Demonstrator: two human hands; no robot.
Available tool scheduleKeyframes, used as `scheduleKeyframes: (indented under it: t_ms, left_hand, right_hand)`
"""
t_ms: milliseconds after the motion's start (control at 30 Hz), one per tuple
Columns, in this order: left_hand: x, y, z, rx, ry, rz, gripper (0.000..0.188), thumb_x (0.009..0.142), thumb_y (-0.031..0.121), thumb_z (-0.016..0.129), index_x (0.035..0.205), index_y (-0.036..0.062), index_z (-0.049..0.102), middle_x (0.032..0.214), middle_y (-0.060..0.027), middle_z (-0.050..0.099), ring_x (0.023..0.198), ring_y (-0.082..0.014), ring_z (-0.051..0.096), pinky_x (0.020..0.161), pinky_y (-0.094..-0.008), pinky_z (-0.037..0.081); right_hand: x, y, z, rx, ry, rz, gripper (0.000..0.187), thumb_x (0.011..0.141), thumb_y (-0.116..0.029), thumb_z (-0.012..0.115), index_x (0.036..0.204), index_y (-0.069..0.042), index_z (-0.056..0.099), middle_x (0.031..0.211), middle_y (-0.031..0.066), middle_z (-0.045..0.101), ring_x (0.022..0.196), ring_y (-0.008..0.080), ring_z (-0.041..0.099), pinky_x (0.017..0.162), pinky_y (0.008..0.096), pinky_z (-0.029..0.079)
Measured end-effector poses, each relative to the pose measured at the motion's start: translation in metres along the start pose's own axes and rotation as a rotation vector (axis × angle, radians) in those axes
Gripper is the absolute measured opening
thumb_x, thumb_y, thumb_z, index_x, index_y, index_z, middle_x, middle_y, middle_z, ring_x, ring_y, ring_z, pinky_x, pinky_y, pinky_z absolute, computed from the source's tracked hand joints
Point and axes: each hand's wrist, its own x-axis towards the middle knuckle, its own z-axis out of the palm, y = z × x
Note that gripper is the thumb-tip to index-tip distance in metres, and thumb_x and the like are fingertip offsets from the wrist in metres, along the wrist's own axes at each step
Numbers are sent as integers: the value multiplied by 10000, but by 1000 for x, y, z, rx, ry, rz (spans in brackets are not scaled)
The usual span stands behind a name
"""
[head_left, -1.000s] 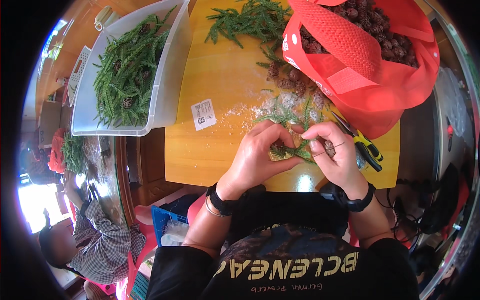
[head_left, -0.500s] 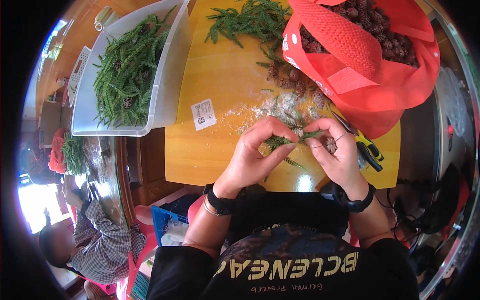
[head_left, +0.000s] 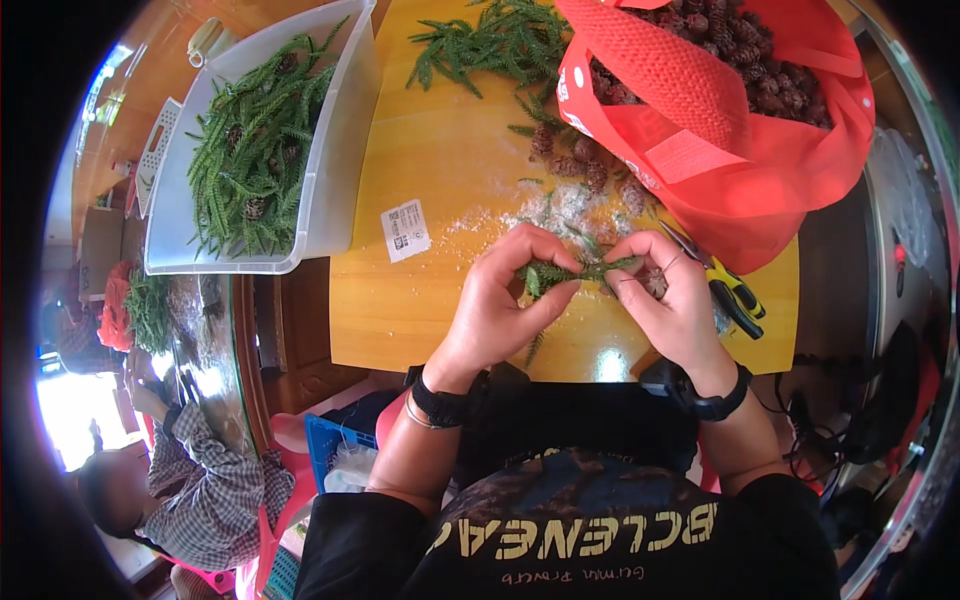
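A green artificial pine sprig (head_left: 546, 276) is pinched at its stem between the fingertips of my left hand (head_left: 500, 295) and my right hand (head_left: 672, 300), over the near part of the table. Short needled tips spread on both sides of the fingers. Behind my right fingers a pine cone (head_left: 655, 284) partly shows; I cannot tell whether it is attached to the sprig. White flakes (head_left: 565, 208) lie just beyond my hands, and several brown pine cones (head_left: 596, 175) rest past them. Right of my right hand are cutters (head_left: 738, 295) with yellow and black handles.
A translucent plastic bin (head_left: 342, 140) full of pine sprigs stands at the left. More sprigs (head_left: 490, 45) lie at the far edge. A red bag (head_left: 765, 185) of pine cones fills the far right. A white label (head_left: 406, 231) lies mid-table. Another person (head_left: 215, 490) sits at left.
My fingers have shifted slightly along the sprig, whose needles now point more upward beside my left fingers. The cone by my right hand is more covered. Both hands keep their pinch.
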Motion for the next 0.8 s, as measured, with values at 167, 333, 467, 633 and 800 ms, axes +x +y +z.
scheduleKeyframes:
  t_ms: [167,333,467,633,800]
  left_hand:
    - [-3,1,1,-176,37,-168,172,771,-13,654,918,4,566,883,-62,576,827,-141,564,735,-265,463]
    - [-4,-5,1,-609,209,-252,124,861,21,593,969,-9,541,821,-62,611,697,-116,593,670,-238,492]
    - [-3,-5,-1,-758,227,-271,110,864,20,585,963,5,540,779,-73,608,685,-126,589,649,-248,492]
    - [-3,-1,3,-826,251,-256,111,865,23,585,965,10,538,759,-71,599,679,-130,582,639,-245,488]
    - [-5,11,9,-807,273,-212,110,861,19,587,958,9,537,825,-53,590,704,-112,579,665,-241,497]
  right_hand:
    - [-2,-7,2,74,59,-63,326,812,-17,594,1112,-23,468,769,-20,539,657,16,447,595,163,349]
    - [-3,-5,-3,174,79,-267,525,798,-223,576,1216,-7,343,876,84,490,774,101,447,699,248,372]
    - [-11,-17,-4,110,-16,-276,442,773,-101,463,1190,8,362,853,84,495,763,132,452,718,275,380]
    - [-17,-38,-1,-307,-47,-633,236,802,22,430,1024,18,513,811,106,499,640,152,473,595,266,406]
    - [-23,-54,6,-402,-94,-413,348,781,29,473,1129,31,501,890,160,525,754,265,534,679,329,439]
